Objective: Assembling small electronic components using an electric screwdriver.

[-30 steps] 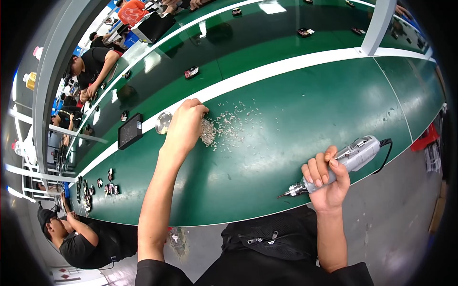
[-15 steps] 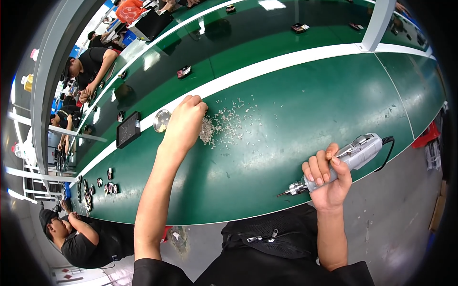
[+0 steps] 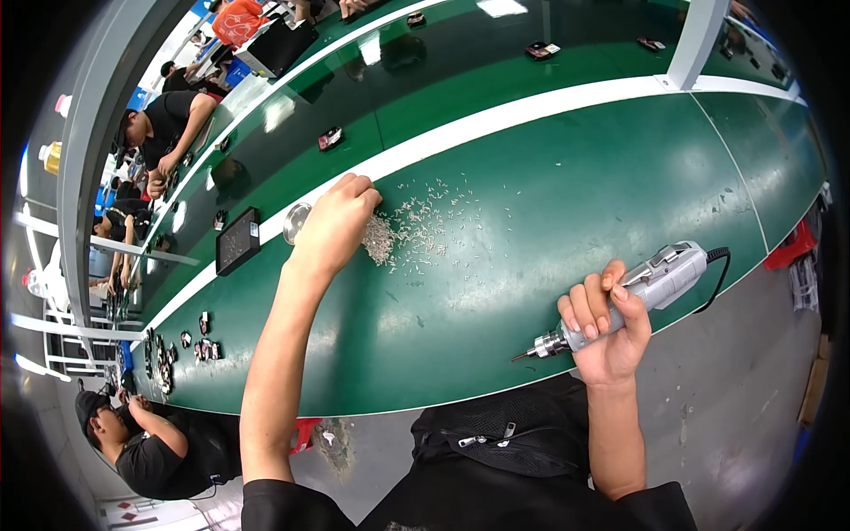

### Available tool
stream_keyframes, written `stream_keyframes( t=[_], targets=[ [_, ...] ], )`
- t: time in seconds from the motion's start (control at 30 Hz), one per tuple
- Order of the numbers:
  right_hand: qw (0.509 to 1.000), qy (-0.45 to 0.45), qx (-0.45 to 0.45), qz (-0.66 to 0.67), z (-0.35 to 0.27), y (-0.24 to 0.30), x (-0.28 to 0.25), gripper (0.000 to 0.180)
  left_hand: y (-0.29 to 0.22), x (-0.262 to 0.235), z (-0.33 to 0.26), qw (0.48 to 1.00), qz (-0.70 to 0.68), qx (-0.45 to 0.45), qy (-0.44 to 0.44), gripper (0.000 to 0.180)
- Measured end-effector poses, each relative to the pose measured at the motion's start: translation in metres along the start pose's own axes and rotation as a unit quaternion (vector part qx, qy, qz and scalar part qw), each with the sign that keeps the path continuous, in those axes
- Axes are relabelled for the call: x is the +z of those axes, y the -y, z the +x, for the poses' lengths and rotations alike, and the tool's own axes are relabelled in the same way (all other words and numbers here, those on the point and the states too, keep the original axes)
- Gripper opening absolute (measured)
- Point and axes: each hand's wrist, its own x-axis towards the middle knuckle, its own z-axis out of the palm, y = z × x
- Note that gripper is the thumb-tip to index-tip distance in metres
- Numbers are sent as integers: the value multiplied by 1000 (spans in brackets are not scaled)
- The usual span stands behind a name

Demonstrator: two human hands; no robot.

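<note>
My right hand (image 3: 611, 332) is wrapped round a grey electric screwdriver (image 3: 660, 283), held over the table's near edge with its bit pointing left. My left hand (image 3: 332, 226) is reached out over the green table, fingers curled together, at the left side of a pile of tiny silvery screws (image 3: 381, 241). Whatever is between its fingertips is hidden by the hand. More screws lie scattered to the right of the pile. A small round metal dish (image 3: 295, 223) sits just left of the hand, partly covered by it.
A black tray (image 3: 238, 241) stands beside the dish. Small dark parts (image 3: 208, 350) are grouped at the table's left end. Past a white rail (image 3: 496, 109), a belt carries similar parts (image 3: 330, 139). A grey post (image 3: 699, 44) rises at the far right. People work on the left.
The parts on the belt have shifted left. My left hand has moved slightly left, covering more of the dish. My right hand and the screwdriver are nearly still.
</note>
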Motion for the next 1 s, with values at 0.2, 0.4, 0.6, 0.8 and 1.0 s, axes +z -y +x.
stream_keyframes(
  t=[0.2,0.4,0.6,0.8,1.0],
  targets=[
    [1000,1,0,-2,0,-2,0,7,6,2,2,998,24,53,-11,9],
    [1000,-20,-6,4,-8,0,6,7,-32,-20,-17,983,-140,-67,-94,15],
    [1000,-20,-10,-3,-5,-1,1,7,-93,-24,-90,910,-383,-124,-99,6],
    [1000,9,3,24,0,-14,19,9,-133,-6,-133,807,-544,-187,-131,12],
    [991,132,21,27,-5,-27,48,13,-169,8,-140,639,-725,-175,-186,8]
  ],
)
